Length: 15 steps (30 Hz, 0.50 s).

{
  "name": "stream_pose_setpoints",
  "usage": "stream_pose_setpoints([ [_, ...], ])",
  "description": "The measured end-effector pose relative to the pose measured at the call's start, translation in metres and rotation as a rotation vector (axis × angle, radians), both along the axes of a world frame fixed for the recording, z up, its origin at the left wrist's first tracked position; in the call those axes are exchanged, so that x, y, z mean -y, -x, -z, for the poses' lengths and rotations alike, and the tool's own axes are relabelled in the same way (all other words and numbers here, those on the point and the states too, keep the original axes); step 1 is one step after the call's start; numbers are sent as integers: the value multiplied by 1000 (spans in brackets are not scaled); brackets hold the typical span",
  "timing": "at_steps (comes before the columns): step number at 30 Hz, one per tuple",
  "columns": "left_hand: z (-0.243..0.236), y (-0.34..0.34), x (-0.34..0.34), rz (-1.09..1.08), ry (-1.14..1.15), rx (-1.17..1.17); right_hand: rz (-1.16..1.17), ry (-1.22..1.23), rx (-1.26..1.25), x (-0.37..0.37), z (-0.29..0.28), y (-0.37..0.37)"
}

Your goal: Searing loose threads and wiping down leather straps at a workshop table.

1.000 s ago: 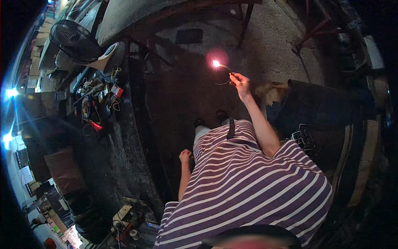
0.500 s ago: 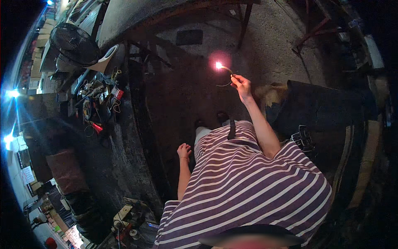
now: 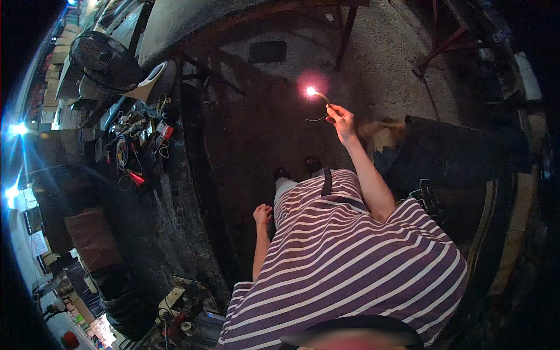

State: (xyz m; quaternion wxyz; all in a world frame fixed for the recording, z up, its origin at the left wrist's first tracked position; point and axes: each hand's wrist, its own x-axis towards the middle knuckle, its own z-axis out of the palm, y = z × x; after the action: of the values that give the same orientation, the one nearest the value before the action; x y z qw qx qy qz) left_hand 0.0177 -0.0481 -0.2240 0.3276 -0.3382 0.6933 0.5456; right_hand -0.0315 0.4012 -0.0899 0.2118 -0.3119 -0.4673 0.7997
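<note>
Out ahead of my body, my right hand point(image 3: 342, 120) pinches a thin curved stalk with a glowing tip point(image 3: 320, 95). Its far end shines white-pink with a reddish halo. A thin pale wire-like end point(image 3: 317, 120) curves out to the left below the fingers. My left hand point(image 3: 263, 214) hangs low beside my left hip, with its fingers curled in and nothing visible in them. It touches no object that I can make out.
To the left runs a dark worktable point(image 3: 181, 216) bearing a heap of tools and wires point(image 3: 133, 131) and a red cone-shaped piece point(image 3: 136, 178). A black fan point(image 3: 105, 61) stands beyond. A dark sheet point(image 3: 452, 149) drapes at the right; metal legs point(image 3: 345, 38) stand ahead.
My left hand has shifted slightly right and its fingers have curled in more. The right hand and the glowing stalk stay nearly in place.
</note>
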Motion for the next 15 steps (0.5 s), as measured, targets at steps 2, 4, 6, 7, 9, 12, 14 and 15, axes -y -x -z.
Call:
stream_pose_setpoints([
  [2,-6,3,-5,-112,-28,45,-4,15,-2,0,-1,1],
  [4,-14,7,-10,-82,-19,46,0,30,-20,-2,1,2],
  [6,-22,10,-15,-51,-9,47,7,37,-29,-3,-1,3],
  [7,-26,12,-19,-37,5,51,13,44,-37,-4,-1,3],
  [9,-25,11,-18,-27,22,54,14,53,-41,-3,-4,4],
  [12,-20,11,-16,-10,41,56,10,57,-48,-6,-3,5],
  [14,-18,10,-15,-10,20,50,3,51,-50,-7,-1,6],
  [15,-17,10,-15,-11,19,51,4,58,-54,-7,0,6],
])
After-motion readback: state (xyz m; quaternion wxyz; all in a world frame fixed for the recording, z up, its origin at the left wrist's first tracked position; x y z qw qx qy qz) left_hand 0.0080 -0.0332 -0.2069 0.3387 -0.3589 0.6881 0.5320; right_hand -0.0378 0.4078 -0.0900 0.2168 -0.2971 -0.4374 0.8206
